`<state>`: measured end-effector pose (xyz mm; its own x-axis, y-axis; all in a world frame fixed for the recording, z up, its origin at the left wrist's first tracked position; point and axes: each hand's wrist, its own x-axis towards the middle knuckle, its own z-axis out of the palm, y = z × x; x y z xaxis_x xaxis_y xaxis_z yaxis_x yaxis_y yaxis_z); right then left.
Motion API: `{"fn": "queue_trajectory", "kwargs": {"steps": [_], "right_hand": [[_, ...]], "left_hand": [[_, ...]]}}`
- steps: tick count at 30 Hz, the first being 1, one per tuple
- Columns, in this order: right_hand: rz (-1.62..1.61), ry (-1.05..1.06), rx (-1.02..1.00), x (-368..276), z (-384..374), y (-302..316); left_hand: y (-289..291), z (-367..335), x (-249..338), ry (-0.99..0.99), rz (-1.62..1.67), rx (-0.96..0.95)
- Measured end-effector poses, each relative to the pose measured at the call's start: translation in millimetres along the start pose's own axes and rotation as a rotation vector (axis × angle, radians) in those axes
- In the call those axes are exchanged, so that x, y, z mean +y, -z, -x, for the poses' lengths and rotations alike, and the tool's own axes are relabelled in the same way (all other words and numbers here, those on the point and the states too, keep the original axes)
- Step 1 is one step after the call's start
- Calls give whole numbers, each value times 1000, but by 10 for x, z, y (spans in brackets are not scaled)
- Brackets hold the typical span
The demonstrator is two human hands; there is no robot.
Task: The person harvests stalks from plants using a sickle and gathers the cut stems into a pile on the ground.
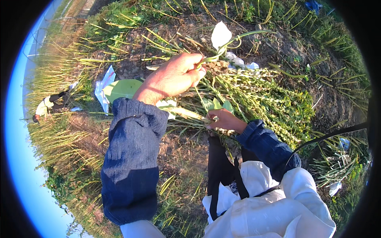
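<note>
My left hand [174, 75] is closed, pinching a green stem [214, 58] that bends and twists upward. A pale, sunlit leaf [221, 35] stands on that stem. Lower and to the right, my right hand [227, 120] has its fingers curled round the end of a pale thick stalk [186, 112]. Beneath both hands lies a heap of cut green stalks [262, 95] with many small pods along them. Broad green leaves [216, 104] poke up beside the right hand.
Left of my left wrist are a big green leaf [122, 89] and a piece of clear plastic [104, 88]. White scraps [238, 62] lie behind the heap. Stubble [83, 137] stands all round. A person [45, 106] bends far left. More cut stalks [337, 168] lie at the right.
</note>
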<state>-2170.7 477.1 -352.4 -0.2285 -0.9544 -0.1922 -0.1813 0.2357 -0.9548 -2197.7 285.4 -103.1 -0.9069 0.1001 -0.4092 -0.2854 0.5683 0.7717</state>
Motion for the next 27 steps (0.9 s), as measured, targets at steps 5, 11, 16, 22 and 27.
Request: {"fn": "queue_trajectory", "kwargs": {"steps": [5, 11, 16, 22, 27], "right_hand": [[-25, -100, 241, 296, -248, 97], [-280, -128, 172, 358, -373, 482], [-634, -213, -299, 378, -258, 1032], [-634, -193, -294, 179, -255, 1085], [34, -238, 50, 356, -435, 1038]], "left_hand": [[-512, 262, 342, -120, -265, 86], [-1220, 962, -67, 198, 474, 175], [-1278, 1277, -770, 212, 1283, 918], [-1761, 1358, -1330, 171, 1585, 1170], [-2265, 1436, -1199, 281, 1658, 1119]]}}
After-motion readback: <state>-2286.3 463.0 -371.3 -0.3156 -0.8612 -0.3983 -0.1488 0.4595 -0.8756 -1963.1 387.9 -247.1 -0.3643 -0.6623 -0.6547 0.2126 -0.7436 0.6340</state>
